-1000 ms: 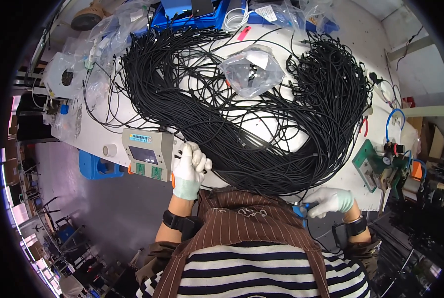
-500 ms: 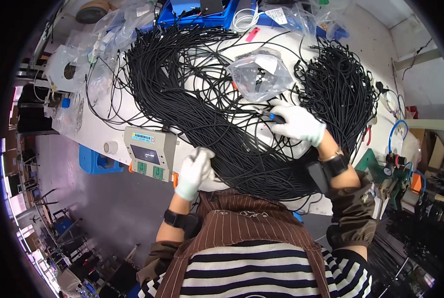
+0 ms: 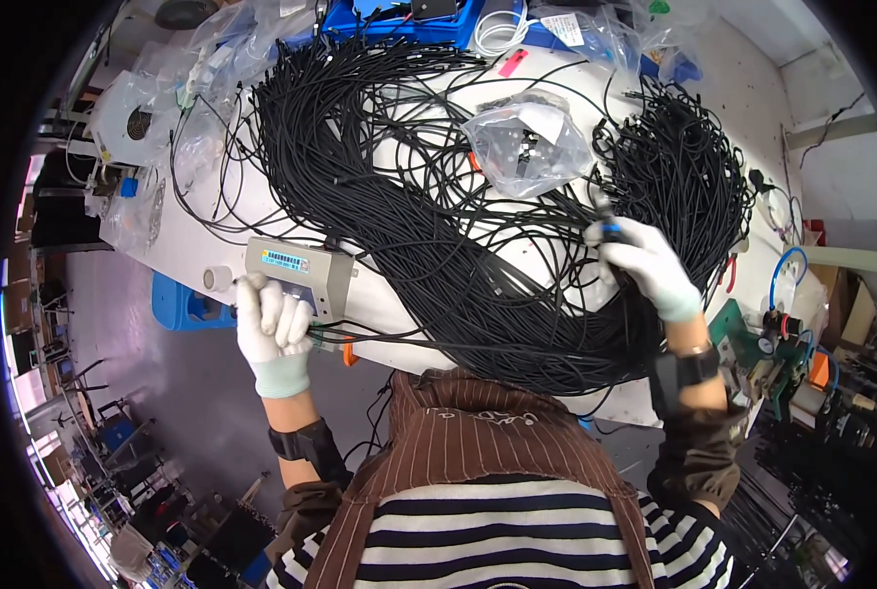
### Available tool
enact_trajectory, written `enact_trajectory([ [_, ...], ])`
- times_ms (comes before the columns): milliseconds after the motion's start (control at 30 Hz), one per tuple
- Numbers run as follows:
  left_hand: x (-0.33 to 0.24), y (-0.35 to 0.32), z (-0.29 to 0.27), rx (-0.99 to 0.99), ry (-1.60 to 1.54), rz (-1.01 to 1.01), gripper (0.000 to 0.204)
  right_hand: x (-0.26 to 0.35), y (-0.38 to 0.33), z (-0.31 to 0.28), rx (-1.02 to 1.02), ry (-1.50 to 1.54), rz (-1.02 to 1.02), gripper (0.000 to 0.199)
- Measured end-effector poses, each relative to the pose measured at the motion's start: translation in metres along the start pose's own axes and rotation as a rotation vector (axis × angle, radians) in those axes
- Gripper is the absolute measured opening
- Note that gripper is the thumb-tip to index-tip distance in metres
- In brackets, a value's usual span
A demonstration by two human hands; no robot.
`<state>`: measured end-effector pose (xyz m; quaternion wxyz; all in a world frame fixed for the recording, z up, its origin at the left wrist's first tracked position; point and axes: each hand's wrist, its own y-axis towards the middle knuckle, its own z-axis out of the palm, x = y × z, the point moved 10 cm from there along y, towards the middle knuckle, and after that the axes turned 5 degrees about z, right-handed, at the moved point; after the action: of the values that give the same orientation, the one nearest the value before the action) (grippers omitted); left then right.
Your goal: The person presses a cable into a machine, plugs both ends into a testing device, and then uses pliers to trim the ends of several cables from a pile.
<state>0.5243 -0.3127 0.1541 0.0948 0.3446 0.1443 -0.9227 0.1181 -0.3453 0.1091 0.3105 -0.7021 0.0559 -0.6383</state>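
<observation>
White-gloved left hand (image 3: 276, 319) pinches thin, round black cables (image 3: 375, 339)
They look light and limp, best gripped near the ends; white-gloved right hand (image 3: 652, 267) holds a blue-handled tool (image 3: 611, 233).

Bright, fairly even light washes over the white tabletop (image 3: 178, 239); the floor (image 3: 198, 422) and the lower right corner sit dimmer; white glare burns along the lower left rim; the clear plastic bag (image 3: 527, 162) catches pale highlights. Straight edges bow toward a black curved border; the right hand (image 3: 647, 267) and its dark wristband (image 3: 696, 367) look slightly smeared.
</observation>
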Motion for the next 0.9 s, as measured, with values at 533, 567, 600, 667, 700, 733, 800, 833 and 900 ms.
enact_trajectory([
  [533, -0.090, -0.072, 0.159, 0.864, -0.274, 0.253, 0.016, 0.062, -0.110, 0.052, 0.117, 0.732, -0.420, 0.055],
  [567, -0.059, -0.072, 0.163, 0.797, -0.128, 0.113, 0.016, 0.062, -0.110, 0.051, 0.116, 0.733, -0.422, 0.055],
  [600, -0.031, -0.069, 0.160, 0.727, 0.017, -0.027, 0.016, 0.066, -0.111, 0.060, 0.203, 0.672, -0.424, 0.054],
  [667, 0.049, -0.074, 0.115, 0.693, 0.153, -0.429, 0.031, 0.073, -0.116, 0.084, 0.389, 0.551, -0.423, 0.056],
  [700, 0.080, -0.080, 0.109, 0.581, 0.322, -0.509, 0.036, 0.073, -0.115, 0.086, 0.381, 0.551, -0.423, 0.056],
  [733, 0.107, -0.090, 0.103, 0.465, 0.476, -0.601, 0.040, 0.072, -0.116, 0.107, 0.506, 0.391, -0.404, 0.052],
  [800, 0.132, -0.101, 0.091, 0.280, 0.330, -0.812, 0.042, 0.056, -0.122, 0.142, 0.736, 0.065, -0.354, 0.043],
  [833, 0.138, -0.092, 0.086, 0.250, 0.144, -0.814, 0.041, 0.046, -0.122, 0.140, 0.727, 0.067, -0.352, 0.043],
  [900, 0.141, -0.073, 0.083, 0.181, -0.230, -0.791, 0.040, 0.001, -0.122, 0.131, 0.709, -0.002, -0.255, 0.036],
])
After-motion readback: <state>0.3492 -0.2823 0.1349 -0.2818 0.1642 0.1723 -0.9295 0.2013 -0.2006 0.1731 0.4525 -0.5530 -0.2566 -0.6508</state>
